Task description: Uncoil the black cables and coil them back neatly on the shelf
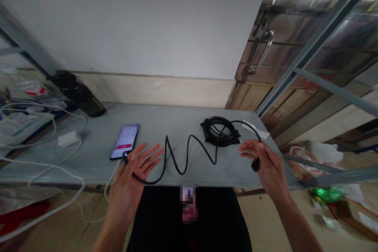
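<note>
A black cable lies across the grey table, with a tied coil (220,131) at the right and a wavy loose length (177,165) running leftward. My left hand (134,169) has the cable's left part caught at its thumb and palm, its other fingers stretched out. Held at the thumb side of my right hand (267,161) is the other end, with a black plug (255,164) hanging below the palm. How tightly either hand grips is partly hidden. Just beyond my left hand rests a lit phone (125,141), its screen blurred.
On the left are a black bottle (78,92), a white adapter (68,138) and white cords (44,171). A white paper strip (255,130) lies beyond my right hand. Metal frame posts (313,35) rise at both sides, and a wall stands behind the table (165,116).
</note>
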`<state>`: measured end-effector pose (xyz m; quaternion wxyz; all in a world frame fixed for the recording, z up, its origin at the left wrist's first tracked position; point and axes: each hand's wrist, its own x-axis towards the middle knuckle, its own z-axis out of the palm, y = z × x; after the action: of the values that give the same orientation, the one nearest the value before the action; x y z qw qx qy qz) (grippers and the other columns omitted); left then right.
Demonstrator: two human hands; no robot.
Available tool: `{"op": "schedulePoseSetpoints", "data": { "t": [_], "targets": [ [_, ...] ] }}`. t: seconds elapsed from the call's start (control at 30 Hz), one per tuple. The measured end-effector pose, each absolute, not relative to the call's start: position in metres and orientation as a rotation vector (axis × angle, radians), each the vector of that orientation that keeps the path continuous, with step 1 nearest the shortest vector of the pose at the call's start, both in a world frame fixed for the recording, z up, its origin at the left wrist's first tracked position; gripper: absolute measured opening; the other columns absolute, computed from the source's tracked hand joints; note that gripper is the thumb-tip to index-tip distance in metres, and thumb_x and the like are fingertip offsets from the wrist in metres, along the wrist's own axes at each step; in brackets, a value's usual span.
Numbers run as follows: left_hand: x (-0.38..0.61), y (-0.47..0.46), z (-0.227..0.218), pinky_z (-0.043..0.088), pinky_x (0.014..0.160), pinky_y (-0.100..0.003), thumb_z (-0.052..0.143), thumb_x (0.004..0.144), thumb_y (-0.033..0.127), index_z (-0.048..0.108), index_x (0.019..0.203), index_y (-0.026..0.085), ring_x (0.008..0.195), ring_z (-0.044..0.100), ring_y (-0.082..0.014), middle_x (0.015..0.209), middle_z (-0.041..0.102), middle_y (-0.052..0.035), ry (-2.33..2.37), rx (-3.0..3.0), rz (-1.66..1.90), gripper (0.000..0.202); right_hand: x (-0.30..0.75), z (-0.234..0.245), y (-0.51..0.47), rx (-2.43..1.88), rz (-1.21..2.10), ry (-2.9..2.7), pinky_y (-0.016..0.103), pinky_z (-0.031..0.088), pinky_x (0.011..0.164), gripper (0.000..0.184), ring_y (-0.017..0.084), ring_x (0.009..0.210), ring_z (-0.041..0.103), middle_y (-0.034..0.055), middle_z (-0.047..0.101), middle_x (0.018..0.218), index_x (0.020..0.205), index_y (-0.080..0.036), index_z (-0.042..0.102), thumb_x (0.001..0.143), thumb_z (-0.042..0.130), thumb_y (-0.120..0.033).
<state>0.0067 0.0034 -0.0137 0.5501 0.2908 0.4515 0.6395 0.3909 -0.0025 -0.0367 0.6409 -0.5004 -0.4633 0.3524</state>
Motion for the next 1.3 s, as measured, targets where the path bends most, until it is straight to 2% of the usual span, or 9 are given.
{"op": "schedulePoseSetpoints", "data": {
  "t": [0.17, 0.37, 0.53, 0.67, 0.8, 1.03, 1.17, 1.23, 1.3],
  "targets": [
    [-0.024, 0.005, -0.014, 0.049, 0.128, -0.060, 0.080, 0.097, 0.055, 0.078, 0.129, 0.026, 0.138, 0.073, -0.0384, 0.138, 0.082, -0.0126, 1.168, 0.707, 1.574, 0.044, 0.450, -0.042, -0.027, -1.144, 0.671, -0.835, 0.037, 0.070, 0.078, 0.036, 0.025, 0.093, 0.081, 0.0099, 0.081, 0.108, 0.109, -0.024, 0.084, 0.105, 0.073, -0.058],
    [-0.027, 0.002, -0.023, 0.059, 0.118, -0.054, 0.081, 0.095, 0.059, 0.079, 0.130, 0.025, 0.133, 0.075, -0.0375, 0.130, 0.084, -0.0125, 1.208, 0.778, 1.516, 0.048, 0.469, -0.043, -0.047, -1.154, 0.607, -0.783, 0.038, 0.069, 0.082, 0.037, 0.025, 0.094, 0.080, 0.0096, 0.080, 0.107, 0.112, -0.025, 0.084, 0.105, 0.074, -0.059],
    [-0.016, 0.003, -0.027, 0.061, 0.114, -0.060, 0.082, 0.092, 0.064, 0.080, 0.129, 0.020, 0.128, 0.077, -0.0418, 0.125, 0.084, -0.0166, 1.246, 0.816, 1.425, 0.058, 0.453, -0.038, -0.043, -1.114, 0.570, -0.846, 0.042, 0.067, 0.091, 0.032, 0.025, 0.094, 0.079, 0.0098, 0.081, 0.108, 0.116, -0.024, 0.083, 0.108, 0.072, -0.053],
    [-0.004, 0.000, -0.032, 0.060, 0.116, -0.063, 0.079, 0.094, 0.067, 0.079, 0.135, 0.018, 0.130, 0.076, -0.0438, 0.131, 0.083, -0.0197, 1.197, 0.828, 1.307, 0.064, 0.416, -0.029, -0.037, -1.195, 0.493, -1.144, 0.049, 0.064, 0.104, 0.037, 0.031, 0.113, 0.079, 0.0112, 0.084, 0.115, 0.121, -0.027, 0.082, 0.116, 0.057, -0.053],
    [0.012, -0.003, -0.037, 0.056, 0.121, -0.062, 0.076, 0.097, 0.068, 0.079, 0.138, 0.016, 0.139, 0.071, -0.0446, 0.140, 0.080, -0.0226, 1.077, 0.761, 1.210, 0.067, 0.352, -0.020, -0.027, -1.198, 0.637, -1.634, 0.045, 0.062, 0.110, 0.038, 0.029, 0.127, 0.077, 0.0080, 0.083, 0.129, 0.137, -0.030, 0.077, 0.121, 0.044, -0.040],
    [0.044, 0.006, -0.029, 0.053, 0.126, -0.055, 0.074, 0.101, 0.066, 0.083, 0.128, 0.013, 0.142, 0.070, -0.0390, 0.140, 0.080, -0.0193, 0.931, 0.609, 1.272, 0.060, 0.247, -0.032, 0.010, -0.976, 0.436, -2.327, 0.042, 0.062, 0.113, 0.024, 0.026, 0.130, 0.072, 0.0139, 0.073, 0.139, 0.136, -0.018, 0.069, 0.119, 0.055, -0.027],
    [0.046, 0.020, -0.021, 0.064, 0.112, -0.043, 0.084, 0.099, 0.053, 0.082, 0.125, 0.013, 0.123, 0.078, -0.0309, 0.122, 0.083, -0.0132, 0.879, 0.552, 1.343, 0.048, 0.234, -0.041, 0.022, -1.033, 0.265, -2.419, 0.040, 0.065, 0.104, 0.029, 0.024, 0.117, 0.074, 0.0146, 0.068, 0.140, 0.142, -0.017, 0.065, 0.120, 0.054, -0.031],
    [0.047, 0.027, -0.016, 0.067, 0.102, -0.034, 0.087, 0.099, 0.043, 0.081, 0.125, 0.012, 0.100, 0.081, -0.0213, 0.103, 0.081, -0.0067, 0.847, 0.507, 1.368, 0.042, 0.237, -0.044, 0.025, -1.041, 0.226, -2.441, 0.040, 0.064, 0.104, 0.026, 0.023, 0.111, 0.073, 0.0114, 0.070, 0.129, 0.136, -0.017, 0.067, 0.119, 0.056, -0.033],
    [0.049, 0.033, -0.010, 0.068, 0.091, -0.028, 0.083, 0.104, 0.034, 0.078, 0.129, 0.011, 0.068, 0.070, -0.0096, 0.081, 0.071, 0.0030, 0.783, 0.477, 1.382, 0.035, 0.242, -0.047, 0.027, -1.031, 0.191, -2.457, 0.042, 0.062, 0.107, 0.021, 0.024, 0.110, 0.072, 0.0091, 0.071, 0.120, 0.126, -0.018, 0.070, 0.118, 0.060, -0.033]
  ]
}}
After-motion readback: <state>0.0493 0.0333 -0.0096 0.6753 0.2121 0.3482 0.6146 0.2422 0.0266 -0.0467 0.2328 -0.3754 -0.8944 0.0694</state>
